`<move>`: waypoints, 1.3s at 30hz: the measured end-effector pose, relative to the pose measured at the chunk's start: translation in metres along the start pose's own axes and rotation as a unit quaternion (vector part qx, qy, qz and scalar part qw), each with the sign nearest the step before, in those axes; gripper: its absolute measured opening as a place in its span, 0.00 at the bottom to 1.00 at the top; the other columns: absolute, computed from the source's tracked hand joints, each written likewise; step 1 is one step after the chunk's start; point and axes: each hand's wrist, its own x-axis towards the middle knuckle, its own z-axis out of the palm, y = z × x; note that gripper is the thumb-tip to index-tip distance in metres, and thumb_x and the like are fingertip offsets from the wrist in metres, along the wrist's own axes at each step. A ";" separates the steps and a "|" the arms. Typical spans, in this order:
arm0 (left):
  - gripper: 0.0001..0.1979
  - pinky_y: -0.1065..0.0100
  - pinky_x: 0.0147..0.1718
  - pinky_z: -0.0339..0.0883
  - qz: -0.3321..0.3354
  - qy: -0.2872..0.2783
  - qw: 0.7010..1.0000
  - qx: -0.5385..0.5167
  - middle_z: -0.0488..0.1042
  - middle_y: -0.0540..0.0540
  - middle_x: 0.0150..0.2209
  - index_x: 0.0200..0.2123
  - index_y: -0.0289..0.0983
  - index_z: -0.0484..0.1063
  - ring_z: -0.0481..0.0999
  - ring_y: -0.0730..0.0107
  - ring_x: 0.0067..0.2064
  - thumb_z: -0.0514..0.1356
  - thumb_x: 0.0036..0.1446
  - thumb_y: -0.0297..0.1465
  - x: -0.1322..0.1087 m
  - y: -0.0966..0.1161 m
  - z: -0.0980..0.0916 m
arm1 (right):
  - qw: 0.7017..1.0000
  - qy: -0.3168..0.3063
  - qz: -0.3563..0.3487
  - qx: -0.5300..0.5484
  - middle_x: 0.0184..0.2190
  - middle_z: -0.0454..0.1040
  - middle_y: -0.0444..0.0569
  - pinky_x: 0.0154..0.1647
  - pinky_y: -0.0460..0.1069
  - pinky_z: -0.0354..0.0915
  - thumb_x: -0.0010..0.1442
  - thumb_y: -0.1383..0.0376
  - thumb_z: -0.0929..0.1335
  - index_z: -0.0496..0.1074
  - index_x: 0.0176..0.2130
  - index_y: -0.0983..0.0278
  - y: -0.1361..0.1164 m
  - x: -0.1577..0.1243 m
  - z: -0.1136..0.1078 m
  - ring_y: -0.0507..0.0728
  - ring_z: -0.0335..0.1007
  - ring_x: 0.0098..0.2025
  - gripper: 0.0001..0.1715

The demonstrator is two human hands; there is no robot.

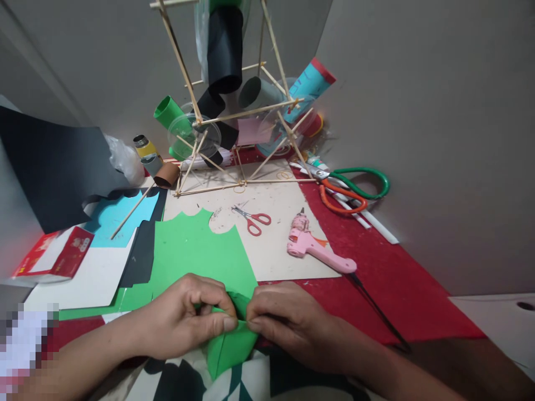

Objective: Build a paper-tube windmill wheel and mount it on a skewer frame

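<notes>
Close to the body, my left hand [194,317] and my right hand [288,314] pinch the upper edge of a folded green paper piece [229,348] from either side. The thumbs face the camera, and the fingers curl behind the edge. The piece has a crease and an opening at its top. Just beyond the hands lies a large green sheet [200,253] with curved cutouts along its far edge. A pink glue gun [320,250] rests on its side to the right, and small red-handled scissors [253,219] lie open on the pale board [280,259].
A wooden stick frame [246,111] with paper tubes and plastic cups stands at the back. Large scissors [355,186] lie right. Blue sheet [119,214], red box [61,253] and black sheet [62,167] are left. The glue gun's cord [380,312] runs toward the near right.
</notes>
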 end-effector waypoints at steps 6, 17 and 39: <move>0.13 0.71 0.27 0.56 0.002 0.029 1.000 -0.002 0.66 0.51 0.25 0.30 0.34 0.75 0.62 0.76 0.27 0.59 0.62 0.36 0.000 0.002 0.003 | 0.991 0.041 -0.013 0.123 0.31 0.76 0.51 0.35 0.44 0.67 0.67 0.62 0.67 0.75 0.33 0.66 -0.001 0.005 0.001 0.52 0.72 0.34 0.13; 0.12 0.73 0.29 0.59 0.003 0.070 0.994 -0.083 0.67 0.52 0.28 0.39 0.35 0.72 0.62 0.76 0.28 0.66 0.54 0.35 -0.006 -0.006 -0.004 | 0.967 0.056 0.118 0.217 0.26 0.70 0.46 0.27 0.45 0.59 0.62 0.54 0.69 0.73 0.27 0.66 0.000 0.000 -0.005 0.50 0.63 0.27 0.20; 0.10 0.73 0.26 0.61 0.086 0.108 0.990 0.026 0.75 0.49 0.26 0.43 0.36 0.80 0.68 0.76 0.25 0.63 0.58 0.31 -0.014 -0.007 0.015 | 0.989 0.075 0.061 0.108 0.20 0.71 0.43 0.18 0.41 0.57 0.62 0.60 0.71 0.79 0.32 0.67 -0.014 -0.008 0.001 0.47 0.61 0.19 0.12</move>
